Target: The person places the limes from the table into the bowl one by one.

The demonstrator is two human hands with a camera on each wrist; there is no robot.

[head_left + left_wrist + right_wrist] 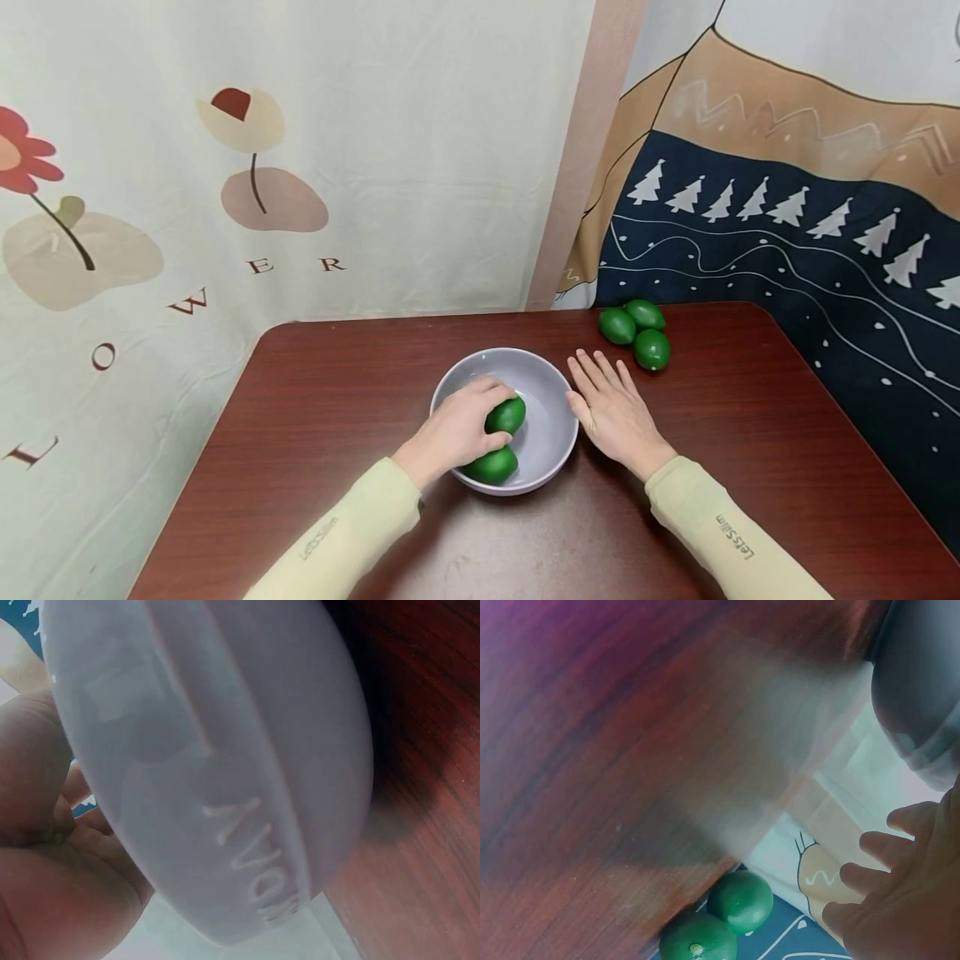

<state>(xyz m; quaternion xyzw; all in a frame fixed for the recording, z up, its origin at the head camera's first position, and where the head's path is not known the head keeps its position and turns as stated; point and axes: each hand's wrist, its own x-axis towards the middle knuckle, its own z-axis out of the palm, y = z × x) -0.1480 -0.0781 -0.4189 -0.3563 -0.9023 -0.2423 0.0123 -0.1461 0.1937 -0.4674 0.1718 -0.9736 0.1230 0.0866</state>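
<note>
One green lime (pixel 507 414), glossy, located inside the bowl; grasped by the left hand (pixel 459 427), thumb on the near side, fingers curled over the far side. Whether it bears on the bowl's floor cannot be told.

One second green lime (pixel 493 467), same colour; in the bowl, just beside the first, nearer the person, partly covered by the left hand.

One bowl (pixel 551 442), round, pale lilac-grey, upright on the table; its outer wall, seen close from the left wrist, bears a ridge and raised lettering (pixel 251 851).

One right hand (pixel 618 414), grasp released, back upward, fingers straight and slightly parted; just beside the bowl on its right. Thumb tip at the rim; contact cannot be told.

Three further green limes, clustered near the table's far edge beyond the right hand: left lime (pixel 617 326), back lime (pixel 645 314), front lime (pixel 652 350).

Two sleeves (pixel 731 525), pale yellow-green, each with dark lettering.

One table (pixel 300 433), reddish-brown wood grain, far corners rounded.

One pale curtain (pixel 435 167), printed with flowers and red-brown letters; pink band (pixel 577 167) down its right edge.

One blue-and-tan curtain (pixel 810 258), printed with white fir trees (pixel 684 197).
</note>
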